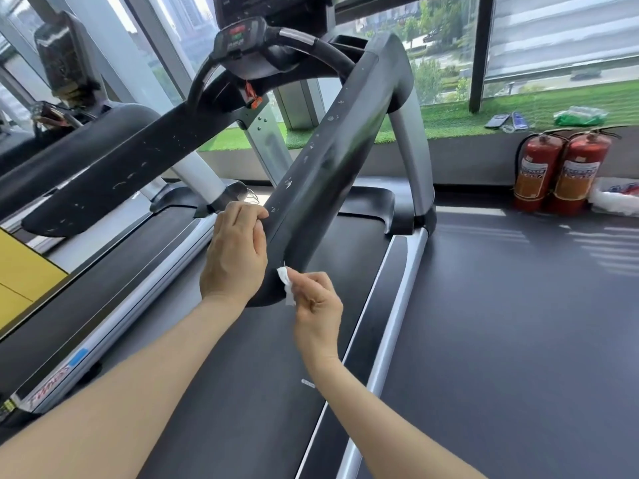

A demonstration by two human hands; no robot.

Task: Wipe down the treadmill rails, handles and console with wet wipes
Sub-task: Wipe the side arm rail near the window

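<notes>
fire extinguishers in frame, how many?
2. Both stand on the floor at the right, under the window ledge: the left extinguisher and the right extinguisher, side by side and touching. None appear hidden.

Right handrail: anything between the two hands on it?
Head view: only bare black right handrail end between left hand gripping it and the wet wipe pinched in right hand.

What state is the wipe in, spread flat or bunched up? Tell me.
Bunched up. The wipe shows as a small crumpled wad pinched by the right hand against the handrail.
</notes>
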